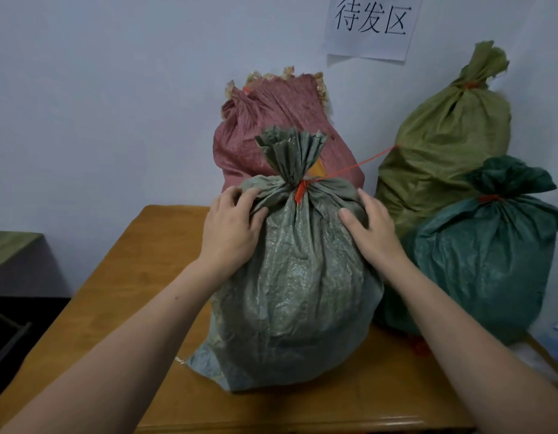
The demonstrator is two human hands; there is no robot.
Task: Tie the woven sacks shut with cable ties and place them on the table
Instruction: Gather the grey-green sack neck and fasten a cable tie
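Note:
A grey-green woven sack (296, 277) stands upright on the wooden table (121, 296), its neck gathered and bound by a red cable tie (301, 191) whose long tail sticks out to the right. My left hand (232, 228) lies on the sack's left shoulder with its fingers curled into the folds of fabric just below the tie. My right hand (370, 227) presses flat on the right shoulder, fingers straight.
Three more tied sacks stand on the table against the wall: a pink one (271, 120) behind, an olive one (450, 142) at the right, a dark green one (490, 258) in front of it. A paper sign (373, 25) hangs on the wall. The table's left edge drops off.

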